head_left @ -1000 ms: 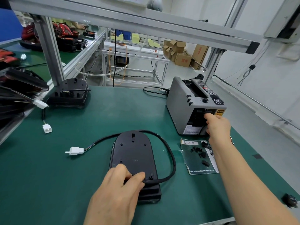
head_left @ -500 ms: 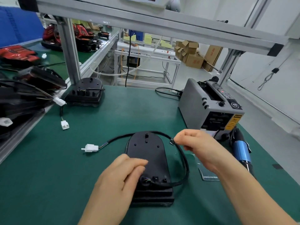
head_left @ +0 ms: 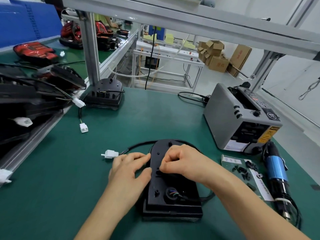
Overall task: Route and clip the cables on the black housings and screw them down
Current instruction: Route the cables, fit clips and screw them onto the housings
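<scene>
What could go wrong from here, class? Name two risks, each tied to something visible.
1. The cable loops loose round the black housing and passes beneath the right forearm; moving the right hand might drag it out of place.
2. The small black clips lie loose on a bag beside that forearm and could be swept off.
</scene>
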A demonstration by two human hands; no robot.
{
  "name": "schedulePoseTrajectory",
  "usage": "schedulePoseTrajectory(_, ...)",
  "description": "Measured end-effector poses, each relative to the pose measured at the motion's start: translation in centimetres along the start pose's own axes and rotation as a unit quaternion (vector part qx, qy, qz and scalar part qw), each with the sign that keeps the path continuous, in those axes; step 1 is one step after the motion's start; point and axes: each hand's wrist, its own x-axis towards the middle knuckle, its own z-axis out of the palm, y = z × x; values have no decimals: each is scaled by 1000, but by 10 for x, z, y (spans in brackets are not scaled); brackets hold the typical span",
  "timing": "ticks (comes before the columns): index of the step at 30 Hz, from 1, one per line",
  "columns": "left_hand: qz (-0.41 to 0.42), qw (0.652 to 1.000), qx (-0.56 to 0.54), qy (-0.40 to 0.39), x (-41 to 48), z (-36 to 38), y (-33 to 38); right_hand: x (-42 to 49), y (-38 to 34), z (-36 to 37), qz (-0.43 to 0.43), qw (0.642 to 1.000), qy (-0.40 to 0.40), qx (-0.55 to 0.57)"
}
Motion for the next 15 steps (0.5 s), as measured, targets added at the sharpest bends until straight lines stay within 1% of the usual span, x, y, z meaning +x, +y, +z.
schedulePoseTrajectory(5,2,1000,-12,3,-1,0,-1,2,3,2,10,1000,2,-5)
schedulePoseTrajectory(15,-3,1000,-24,11,-2,3,-5,4,10,10,9,998,28,-54)
